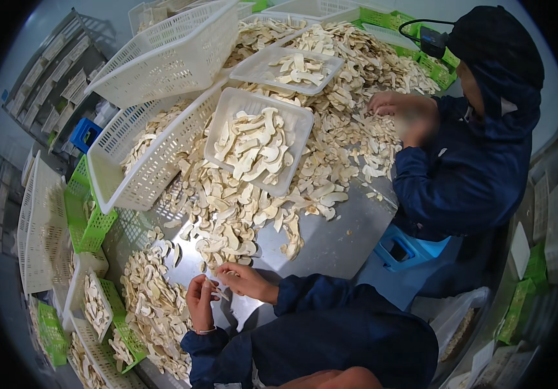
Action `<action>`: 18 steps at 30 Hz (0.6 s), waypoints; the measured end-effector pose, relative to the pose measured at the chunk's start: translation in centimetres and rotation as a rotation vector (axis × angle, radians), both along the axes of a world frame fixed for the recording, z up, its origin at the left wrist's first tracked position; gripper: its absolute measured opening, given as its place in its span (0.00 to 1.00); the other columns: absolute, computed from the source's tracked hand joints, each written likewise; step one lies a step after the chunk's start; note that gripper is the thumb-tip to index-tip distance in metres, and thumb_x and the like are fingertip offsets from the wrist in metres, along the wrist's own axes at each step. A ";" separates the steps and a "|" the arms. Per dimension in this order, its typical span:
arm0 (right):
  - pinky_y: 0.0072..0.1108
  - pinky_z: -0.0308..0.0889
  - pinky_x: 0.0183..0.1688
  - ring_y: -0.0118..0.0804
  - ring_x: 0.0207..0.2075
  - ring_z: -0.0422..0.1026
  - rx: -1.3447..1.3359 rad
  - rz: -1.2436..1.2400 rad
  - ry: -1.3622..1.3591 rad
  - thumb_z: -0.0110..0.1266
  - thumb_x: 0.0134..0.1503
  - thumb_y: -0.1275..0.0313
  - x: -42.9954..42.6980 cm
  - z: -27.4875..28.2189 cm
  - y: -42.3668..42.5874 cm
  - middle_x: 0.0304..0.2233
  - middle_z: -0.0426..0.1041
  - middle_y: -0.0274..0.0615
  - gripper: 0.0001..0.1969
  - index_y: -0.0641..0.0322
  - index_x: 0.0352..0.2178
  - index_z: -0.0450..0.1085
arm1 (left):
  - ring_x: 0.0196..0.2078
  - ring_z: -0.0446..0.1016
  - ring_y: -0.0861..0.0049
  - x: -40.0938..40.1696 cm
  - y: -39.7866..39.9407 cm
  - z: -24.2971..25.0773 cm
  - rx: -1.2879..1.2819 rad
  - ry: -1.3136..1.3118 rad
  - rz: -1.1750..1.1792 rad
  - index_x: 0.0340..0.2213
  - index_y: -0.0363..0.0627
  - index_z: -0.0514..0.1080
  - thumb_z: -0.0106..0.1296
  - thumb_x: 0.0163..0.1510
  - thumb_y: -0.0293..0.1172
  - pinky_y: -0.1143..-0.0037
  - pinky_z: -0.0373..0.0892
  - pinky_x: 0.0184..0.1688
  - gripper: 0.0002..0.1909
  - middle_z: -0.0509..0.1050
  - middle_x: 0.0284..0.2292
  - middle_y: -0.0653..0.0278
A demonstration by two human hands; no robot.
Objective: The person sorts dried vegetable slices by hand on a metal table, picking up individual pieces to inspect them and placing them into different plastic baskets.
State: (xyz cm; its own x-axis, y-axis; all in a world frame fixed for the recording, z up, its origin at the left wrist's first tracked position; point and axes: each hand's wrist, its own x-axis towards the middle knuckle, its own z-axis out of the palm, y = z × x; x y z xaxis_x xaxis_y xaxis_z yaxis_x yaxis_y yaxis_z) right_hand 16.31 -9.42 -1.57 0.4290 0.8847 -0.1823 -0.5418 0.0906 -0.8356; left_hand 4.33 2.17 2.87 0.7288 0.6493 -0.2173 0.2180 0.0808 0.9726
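My left hand [200, 300], with a thin band at the wrist, pinches a pale dried mushroom slice [221, 293] between its fingertips. Right beside it, my right hand [246, 282] has its fingers curled around what looks like another small mushroom slice [232, 274], mostly hidden by the fingers. Both hands hover over the near part of a steel table [325, 240]. A loose heap of mushroom slices [225, 238] spreads just beyond them. To the left of my left hand lies a second pile of slices [155, 306]. Farther out, a white plastic tray [303, 146] of larger slices rests on the heap.
A second white tray [245, 73] sits behind. White perforated baskets [150, 180] and green baskets [84, 228] line the left side. At the right, a co-worker's hands [388, 103] are over the heap. A blue stool [407, 250] stands by the table edge.
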 end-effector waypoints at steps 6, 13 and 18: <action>0.17 0.62 0.28 0.22 0.29 0.64 0.018 -0.040 0.307 0.36 0.66 0.54 0.1 0.0 0.1 0.35 0.66 0.31 0.20 0.55 0.50 0.62 | 0.28 0.71 0.83 0.5 -1.0 1.1 0.070 -0.014 -0.010 0.47 0.37 0.65 0.47 0.61 0.36 0.82 0.67 0.29 0.17 0.74 0.30 0.62; 0.16 0.60 0.26 0.22 0.30 0.65 -0.037 0.066 0.398 0.43 0.63 0.56 0.7 1.7 -0.8 0.35 0.67 0.31 0.19 0.51 0.52 0.60 | 0.29 0.73 0.80 1.4 -1.8 3.3 0.136 -0.023 -0.012 0.53 0.33 0.58 0.44 0.62 0.35 0.80 0.69 0.31 0.23 0.75 0.34 0.58; 0.14 0.57 0.21 0.21 0.22 0.62 0.061 -0.095 0.308 0.48 0.62 0.68 0.7 1.3 -0.6 0.34 0.72 0.42 0.22 0.55 0.55 0.52 | 0.31 0.73 0.79 0.0 -0.3 1.0 0.193 -0.007 0.010 0.52 0.36 0.61 0.48 0.60 0.31 0.80 0.69 0.33 0.21 0.75 0.34 0.60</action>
State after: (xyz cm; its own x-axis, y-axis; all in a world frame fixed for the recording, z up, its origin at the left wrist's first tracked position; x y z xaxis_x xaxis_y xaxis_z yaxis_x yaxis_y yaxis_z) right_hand 17.00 -10.03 -0.25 0.4428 0.8569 -0.2641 -0.7550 0.1974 -0.6252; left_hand 4.37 1.90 3.88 0.7230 0.6859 -0.0831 0.2113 -0.1050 0.9718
